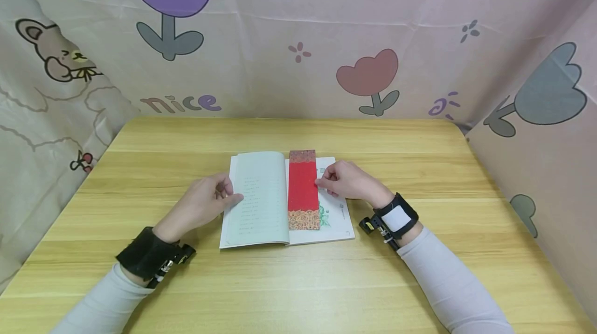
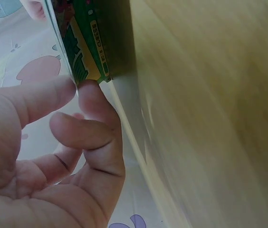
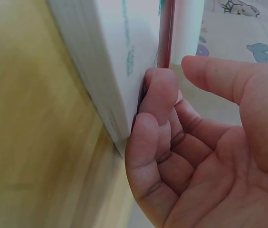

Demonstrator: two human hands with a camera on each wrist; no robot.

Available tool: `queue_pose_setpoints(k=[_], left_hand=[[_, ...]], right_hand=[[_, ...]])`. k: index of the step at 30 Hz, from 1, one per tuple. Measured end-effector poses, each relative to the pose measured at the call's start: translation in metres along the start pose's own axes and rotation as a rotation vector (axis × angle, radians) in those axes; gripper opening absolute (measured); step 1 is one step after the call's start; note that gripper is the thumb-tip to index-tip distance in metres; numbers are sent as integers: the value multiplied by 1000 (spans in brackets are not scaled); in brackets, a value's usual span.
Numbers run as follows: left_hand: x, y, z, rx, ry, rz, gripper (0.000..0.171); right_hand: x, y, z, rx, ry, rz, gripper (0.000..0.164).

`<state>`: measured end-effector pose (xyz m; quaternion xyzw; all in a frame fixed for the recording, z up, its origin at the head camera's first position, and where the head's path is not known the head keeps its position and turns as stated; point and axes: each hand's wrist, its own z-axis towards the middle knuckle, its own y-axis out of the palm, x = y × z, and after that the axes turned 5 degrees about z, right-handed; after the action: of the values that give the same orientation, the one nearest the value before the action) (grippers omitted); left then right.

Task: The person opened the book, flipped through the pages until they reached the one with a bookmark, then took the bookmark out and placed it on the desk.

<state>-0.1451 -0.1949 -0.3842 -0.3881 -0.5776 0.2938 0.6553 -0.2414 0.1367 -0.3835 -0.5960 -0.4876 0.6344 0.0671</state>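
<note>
A book (image 1: 261, 199) lies open on the wooden table, its left side a pale green page with faint lines of text. My left hand (image 1: 205, 202) pinches the book's left edge, thumb on the page and index finger beneath the green printed cover (image 2: 84, 38). On the white right page (image 1: 340, 220), along the fold, lies a red strip (image 1: 303, 186) with patterned ends. My right hand (image 1: 352, 181) is at the strip's right edge. In the right wrist view its bent fingers (image 3: 160, 90) touch the page beside the strip, with the thumb held slightly apart.
The light wooden table (image 1: 186, 137) extends around the book. A printed cloth (image 1: 261, 74) with flowers hangs behind it and at both sides. Black straps with small cameras sit on both wrists.
</note>
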Motion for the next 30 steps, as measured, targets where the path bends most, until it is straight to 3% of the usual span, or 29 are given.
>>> queue_pose_setpoints(k=[21,26,30], left_hand=[[-4,1,1,-9,-21,-14,28],[-4,0,1,-23,-26,-28,38],[-4,-2,2,-53,-49,-62,58]], right_hand=[[-3,4,-1,-25,-8,19,22],[-3,5,0,-18,-15,13,22],[-4,6,0,-9,-24,3,21]])
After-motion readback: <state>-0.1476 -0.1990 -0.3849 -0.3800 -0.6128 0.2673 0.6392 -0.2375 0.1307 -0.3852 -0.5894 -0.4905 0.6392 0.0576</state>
